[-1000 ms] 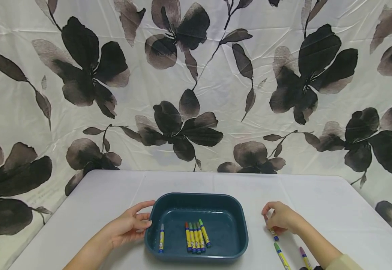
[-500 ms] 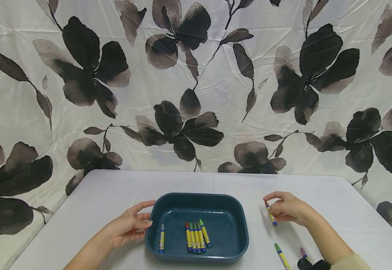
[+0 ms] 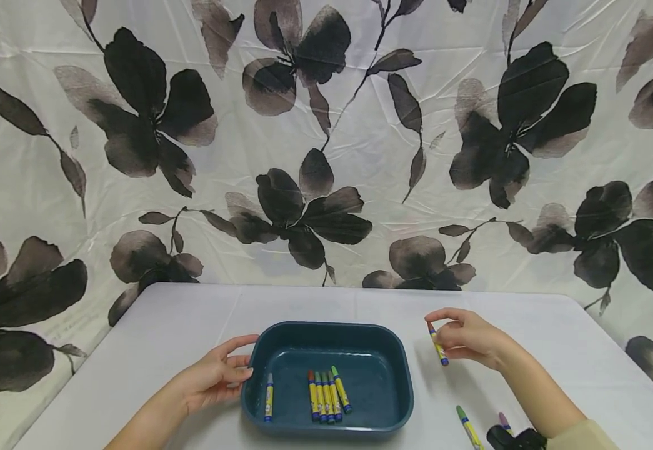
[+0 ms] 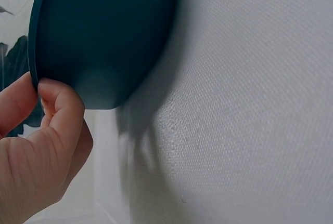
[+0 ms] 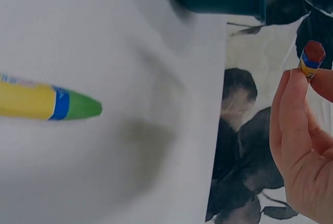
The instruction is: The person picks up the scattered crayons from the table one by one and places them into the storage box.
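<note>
My left hand pinches the left rim of a dark teal tray, thumb and fingers on either side of it in the left wrist view. Inside lie several crayons side by side in yellow-and-blue wrappers, plus a lone grey-tipped crayon at the left. To the right of the tray, above the table, my right hand pinches a red crayon between thumb and fingers. Its red end faces the camera in the right wrist view. A green crayon lies on the table below that hand.
A purple crayon lies at the near right, partly hidden by a black device at my right wrist. The white table ends at the back against a floral cloth.
My right hand has lifted the red crayon off the near right of the table and carried it away from me, then left toward the tray. My left hand and the tray stay put.
</note>
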`<state>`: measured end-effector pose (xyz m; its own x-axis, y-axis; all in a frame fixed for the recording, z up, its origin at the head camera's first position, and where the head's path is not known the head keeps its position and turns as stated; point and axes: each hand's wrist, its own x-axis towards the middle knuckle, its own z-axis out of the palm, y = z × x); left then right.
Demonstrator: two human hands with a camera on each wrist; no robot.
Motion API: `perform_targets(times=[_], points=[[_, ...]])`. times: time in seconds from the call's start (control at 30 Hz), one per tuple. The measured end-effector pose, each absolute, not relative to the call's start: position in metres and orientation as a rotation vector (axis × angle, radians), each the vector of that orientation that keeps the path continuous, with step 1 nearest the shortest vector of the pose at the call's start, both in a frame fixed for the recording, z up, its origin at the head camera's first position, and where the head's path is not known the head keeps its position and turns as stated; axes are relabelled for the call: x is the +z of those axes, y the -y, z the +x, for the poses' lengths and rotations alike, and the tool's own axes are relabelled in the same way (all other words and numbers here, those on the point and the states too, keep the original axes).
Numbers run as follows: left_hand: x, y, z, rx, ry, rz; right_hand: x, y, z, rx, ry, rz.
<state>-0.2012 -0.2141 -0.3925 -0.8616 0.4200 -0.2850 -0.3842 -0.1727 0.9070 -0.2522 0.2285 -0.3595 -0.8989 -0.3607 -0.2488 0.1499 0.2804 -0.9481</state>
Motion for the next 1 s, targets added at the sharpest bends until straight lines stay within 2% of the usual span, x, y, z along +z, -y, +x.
perform_targets(times=[0.63,1.0], points=[[-0.393,0.217,-0.201,2.088,-1.542,0.059,-0.350,-0.172,-0.253,-1.702,-2.054,-0.374],[-0.395,0.217,-0.202,2.095,-1.532,0.072,-0.352,-0.148,-0.254,-1.722,-1.966,-0.395]])
